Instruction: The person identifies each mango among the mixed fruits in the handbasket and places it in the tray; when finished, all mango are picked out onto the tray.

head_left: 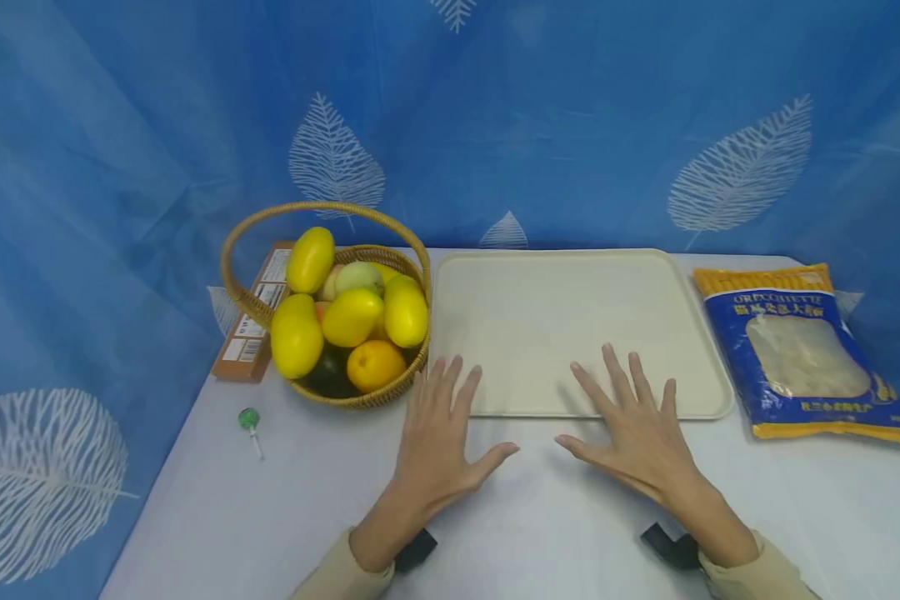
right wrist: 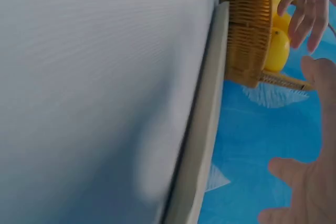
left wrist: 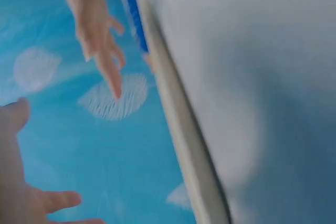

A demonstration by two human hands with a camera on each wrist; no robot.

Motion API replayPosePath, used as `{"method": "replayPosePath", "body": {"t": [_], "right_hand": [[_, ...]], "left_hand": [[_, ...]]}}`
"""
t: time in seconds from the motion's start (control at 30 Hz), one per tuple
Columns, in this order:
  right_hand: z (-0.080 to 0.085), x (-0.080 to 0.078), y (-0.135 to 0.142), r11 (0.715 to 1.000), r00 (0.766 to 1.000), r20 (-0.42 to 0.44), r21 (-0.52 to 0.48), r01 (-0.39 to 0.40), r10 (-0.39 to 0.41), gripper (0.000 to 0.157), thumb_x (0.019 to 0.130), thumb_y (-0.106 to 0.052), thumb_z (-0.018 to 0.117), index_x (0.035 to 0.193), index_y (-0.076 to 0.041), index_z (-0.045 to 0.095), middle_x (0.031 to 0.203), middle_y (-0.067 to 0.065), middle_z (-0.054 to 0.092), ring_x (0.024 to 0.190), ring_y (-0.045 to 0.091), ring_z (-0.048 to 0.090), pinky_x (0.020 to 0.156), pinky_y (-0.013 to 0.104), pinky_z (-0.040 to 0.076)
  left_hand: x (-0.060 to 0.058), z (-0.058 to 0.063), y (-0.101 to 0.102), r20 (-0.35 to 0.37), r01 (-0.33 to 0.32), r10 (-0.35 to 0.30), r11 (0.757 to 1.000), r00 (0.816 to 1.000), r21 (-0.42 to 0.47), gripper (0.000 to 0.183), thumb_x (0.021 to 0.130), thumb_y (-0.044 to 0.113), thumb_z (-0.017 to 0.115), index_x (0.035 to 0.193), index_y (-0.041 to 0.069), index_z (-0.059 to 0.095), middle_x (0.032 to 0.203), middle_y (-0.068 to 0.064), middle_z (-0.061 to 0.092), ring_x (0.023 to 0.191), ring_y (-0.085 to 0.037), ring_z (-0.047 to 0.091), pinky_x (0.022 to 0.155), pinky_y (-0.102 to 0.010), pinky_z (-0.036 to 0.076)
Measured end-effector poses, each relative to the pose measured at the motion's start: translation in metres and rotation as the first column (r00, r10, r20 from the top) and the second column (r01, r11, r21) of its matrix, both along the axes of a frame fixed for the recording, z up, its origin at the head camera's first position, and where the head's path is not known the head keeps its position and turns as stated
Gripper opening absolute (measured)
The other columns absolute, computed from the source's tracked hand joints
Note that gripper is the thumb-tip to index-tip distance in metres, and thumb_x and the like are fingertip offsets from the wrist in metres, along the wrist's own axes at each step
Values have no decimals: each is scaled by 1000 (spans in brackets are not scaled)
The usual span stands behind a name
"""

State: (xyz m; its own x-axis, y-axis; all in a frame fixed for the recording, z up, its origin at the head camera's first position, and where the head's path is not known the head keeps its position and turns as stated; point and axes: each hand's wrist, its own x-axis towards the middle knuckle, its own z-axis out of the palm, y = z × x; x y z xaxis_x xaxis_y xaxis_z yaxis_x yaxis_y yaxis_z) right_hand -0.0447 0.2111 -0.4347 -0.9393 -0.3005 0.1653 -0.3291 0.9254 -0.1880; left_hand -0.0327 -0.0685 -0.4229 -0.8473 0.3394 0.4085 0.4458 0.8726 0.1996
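Both hands hover palm down with fingers spread, near the front edge of a cream tray (head_left: 562, 317). My left hand (head_left: 438, 450) is at the tray's front left corner, close to a wicker basket (head_left: 367, 398), and holds nothing. My right hand (head_left: 641, 442) is over the front right part of the tray, also holding nothing. The basket is full of fruit: several yellow mangoes (head_left: 297, 337), an orange (head_left: 376, 365), a pale green fruit (head_left: 359, 277) and a dark fruit (head_left: 330, 372) partly hidden below. In the right wrist view the basket (right wrist: 247, 30) stands beyond the tray.
A blue and yellow pasta bag (head_left: 810, 350) lies right of the tray. Left of the basket is a brown box (head_left: 238, 350), partly covered by the basket. A green lollipop (head_left: 249, 418) lies on the white table (head_left: 330, 492) in front. A blue leaf-patterned cloth (head_left: 540, 125) hangs behind.
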Motion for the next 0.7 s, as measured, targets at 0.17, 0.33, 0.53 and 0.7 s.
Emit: {"method": "replayPosePath", "body": {"t": [0.17,0.33,0.53,0.7], "right_hand": [[10,-6,-16,997,998,-6,-57,-59,59,99,73,-71,67,155,-36,25,164,13,14,147,45,18,101,80,20],[25,-19,-43,976,985,-54,-138,-167,161,97,74,-71,68,154,-34,28,164,12,17,145,43,26,106,72,27],[41,-43,-85,905,945,-139,-275,-325,297,92,77,-68,68,153,-29,32,163,6,20,129,32,52,97,56,48],[47,-66,-122,840,911,-177,-353,-411,372,91,75,-54,78,151,-25,38,161,5,27,127,28,55,94,52,51]], "left_hand": [[4,10,-34,-164,-30,80,958,983,285,88,86,67,57,144,2,43,147,-21,45,135,-41,40,111,-58,33],[-1,8,-68,-288,-114,292,855,912,505,89,85,59,65,142,-5,41,150,-26,35,140,-42,30,116,-56,23],[-4,-9,-84,-106,-226,444,631,890,742,107,76,37,83,151,-3,19,159,-20,11,148,-32,9,117,-57,17],[-4,-23,-85,138,-341,451,406,882,848,124,72,14,86,156,8,-4,163,-12,-5,149,-28,5,117,-55,22]]}}
